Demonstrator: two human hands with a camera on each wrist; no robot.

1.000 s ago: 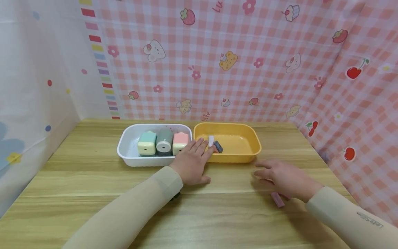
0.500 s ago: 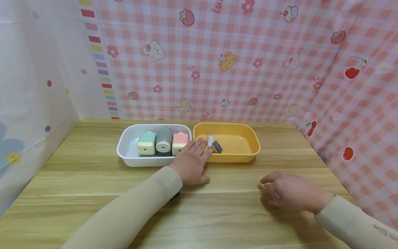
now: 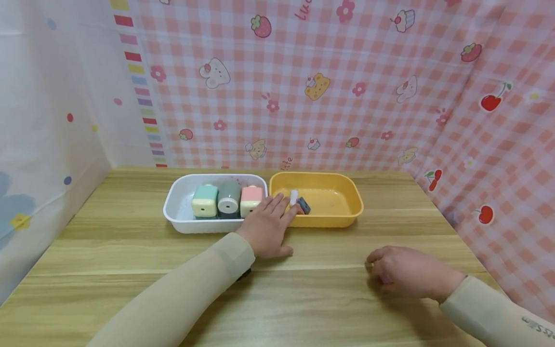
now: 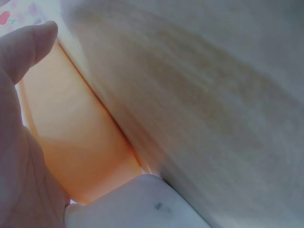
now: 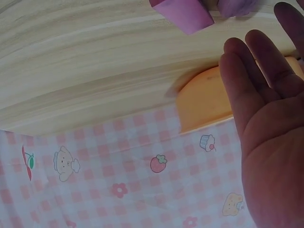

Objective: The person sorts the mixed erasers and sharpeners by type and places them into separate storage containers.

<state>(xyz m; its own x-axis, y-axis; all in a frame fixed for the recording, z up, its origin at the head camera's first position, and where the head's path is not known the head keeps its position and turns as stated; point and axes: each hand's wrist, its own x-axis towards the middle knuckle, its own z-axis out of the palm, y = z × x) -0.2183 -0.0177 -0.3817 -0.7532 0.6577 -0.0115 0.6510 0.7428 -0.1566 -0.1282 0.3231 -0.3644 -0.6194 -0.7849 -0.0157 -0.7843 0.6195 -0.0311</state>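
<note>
My left hand (image 3: pixel 269 226) lies with straight fingers over the neighbouring rims of a white tray (image 3: pixel 184 225) and a yellow tray (image 3: pixel 329 221). In the left wrist view its thumb stands away from the tray walls. The yellow tray holds a small whitish block (image 3: pixel 294 196), a dark grey-blue block (image 3: pixel 304 206) and a reddish piece by my fingertips. My right hand (image 3: pixel 409 272) is low over the table at right, covering pink pieces. In the right wrist view its visible fingers are fairly straight, apart from a pink block (image 5: pixel 185 14) and a purplish piece (image 5: pixel 235 6); the thumb is hidden.
Inside the white tray stand a mint-and-cream box-shaped item (image 3: pixel 205 200), a grey-green one (image 3: pixel 229 196) and a pink-and-cream one (image 3: pixel 251 197), with small end holes. A dark bit (image 3: pixel 244 274) shows beside the left sleeve. Checked cloth (image 3: pixel 303 111) closes the back and right.
My right hand has moved down and slightly right from beside the yellow tray, and now covers the pink pieces, its fingers bending down. My left hand has stayed in place.
</note>
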